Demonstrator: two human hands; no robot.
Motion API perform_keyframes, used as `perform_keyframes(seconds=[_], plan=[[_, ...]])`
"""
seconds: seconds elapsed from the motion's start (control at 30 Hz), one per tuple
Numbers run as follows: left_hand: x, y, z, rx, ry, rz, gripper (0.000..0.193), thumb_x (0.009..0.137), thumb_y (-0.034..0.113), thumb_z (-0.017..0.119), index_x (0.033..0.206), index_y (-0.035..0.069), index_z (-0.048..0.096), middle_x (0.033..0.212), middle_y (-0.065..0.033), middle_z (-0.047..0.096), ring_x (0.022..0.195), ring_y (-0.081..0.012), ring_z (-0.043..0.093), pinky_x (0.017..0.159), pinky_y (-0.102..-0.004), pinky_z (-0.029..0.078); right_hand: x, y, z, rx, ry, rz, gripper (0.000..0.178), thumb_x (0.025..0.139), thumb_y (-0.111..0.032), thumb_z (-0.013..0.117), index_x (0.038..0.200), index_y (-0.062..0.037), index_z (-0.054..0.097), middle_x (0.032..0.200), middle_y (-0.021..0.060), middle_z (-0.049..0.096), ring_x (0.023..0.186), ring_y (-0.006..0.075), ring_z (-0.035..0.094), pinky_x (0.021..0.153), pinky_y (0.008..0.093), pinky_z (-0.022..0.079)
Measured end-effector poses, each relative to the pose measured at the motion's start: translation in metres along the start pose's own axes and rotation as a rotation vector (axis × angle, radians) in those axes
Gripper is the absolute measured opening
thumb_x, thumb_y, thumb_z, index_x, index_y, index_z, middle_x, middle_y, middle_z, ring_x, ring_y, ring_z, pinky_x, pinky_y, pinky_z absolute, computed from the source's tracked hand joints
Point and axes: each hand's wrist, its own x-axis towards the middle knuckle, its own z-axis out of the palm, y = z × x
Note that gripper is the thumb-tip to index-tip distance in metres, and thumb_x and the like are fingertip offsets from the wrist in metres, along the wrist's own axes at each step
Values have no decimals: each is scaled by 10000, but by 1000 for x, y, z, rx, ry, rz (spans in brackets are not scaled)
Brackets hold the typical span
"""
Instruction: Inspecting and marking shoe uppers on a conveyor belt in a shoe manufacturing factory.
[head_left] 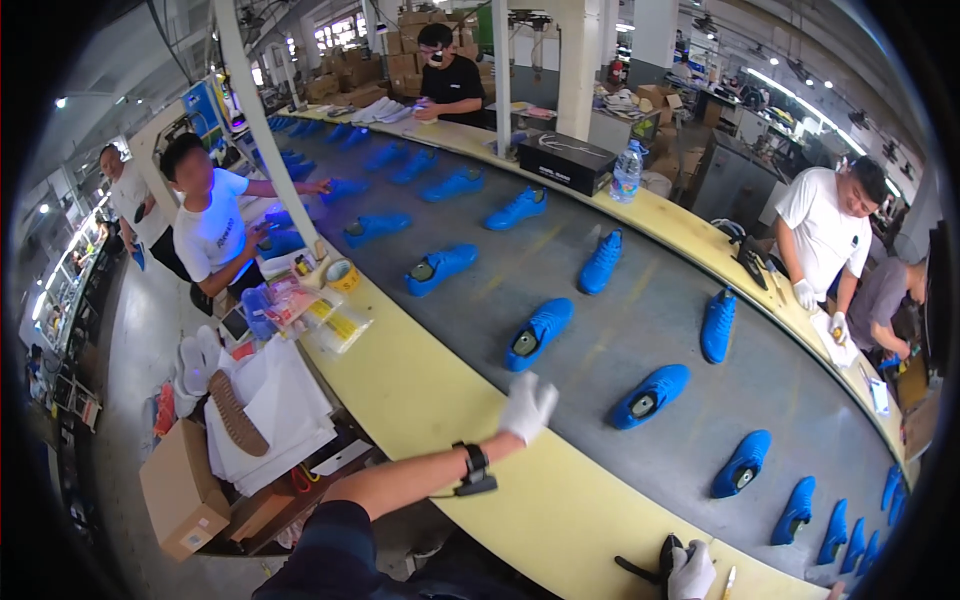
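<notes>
My left hand (528,408), in a white glove with a black strap at the wrist, reaches over the belt's near edge. Its fingers look apart, slightly blurred, with nothing in them. Closest to it is a blue lace-up shoe (541,330) on the grey belt (480,345); hand and shoe do not touch. At the lower edge my gloved right hand (691,572) is closed at a black object (665,557) with a strap-like end. The hand hides much of this object, so its kind is unclear. Beside that hand lies a slim white pen-like tool (729,582).
More blue shoes (650,396) stand spaced along the belt. Yellow ledges (400,400) border it. Plastic bags (320,310) and a tape roll (342,275) lie at left, above a cardboard box (180,490). Across stand a bottle (627,172), a black shoebox (565,162) and co-workers (825,220).
</notes>
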Motion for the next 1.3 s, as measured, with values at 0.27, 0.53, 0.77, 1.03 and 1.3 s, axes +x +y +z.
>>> perform_keyframes(seconds=[0.27, 0.53, 0.77, 1.03, 1.3], plan=[[-154, 31, -39, 410, -712, 618, 722, 1006, 433, 619, 1556, -2, 447, 1682, -226, 344, 1609, -385, 227, 1323, -553, 151, 8, 19, 35, 197, -25, -11, 621, 1064, -503, 566, 1258, 76, 685, 1214, 331, 715, 1145, 470, 690, 1013, 506, 519], [-156, 36, -37, 435, -720, 580, 702, 1022, 394, 594, 1580, 6, 418, 1701, -213, 313, 1618, -375, 205, 1333, -540, 124, 21, 54, 76, 300, 20, -87, 612, 1083, -491, 535, 1261, 78, 673, 1172, 316, 730, 1086, 459, 705, 986, 500, 527], [-163, 33, -34, 439, -663, 571, 717, 1010, 405, 613, 1580, 15, 420, 1687, -202, 353, 1599, -350, 276, 1324, -531, 184, 22, 74, 102, 262, 113, -71, 597, 1067, -477, 583, 1297, 69, 650, 1166, 290, 736, 1016, 440, 719, 933, 484, 548], [-164, 29, -32, 428, -632, 616, 702, 1018, 400, 618, 1566, 7, 422, 1688, -199, 349, 1599, -332, 275, 1321, -526, 195, 19, 62, 81, 241, 50, -103, 576, 1059, -452, 619, 1317, 63, 639, 1178, 282, 734, 1016, 423, 726, 914, 446, 561], [-168, 25, -29, 423, -590, 615, 719, 992, 397, 621, 1567, 6, 439, 1677, -191, 375, 1599, -343, 272, 1323, -558, 163, 36, 44, 76, 186, 89, -152, 462, 1041, -311, 674, 1325, 51, 627, 1174, 242, 734, 1040, 375, 736, 915, 395, 579]])
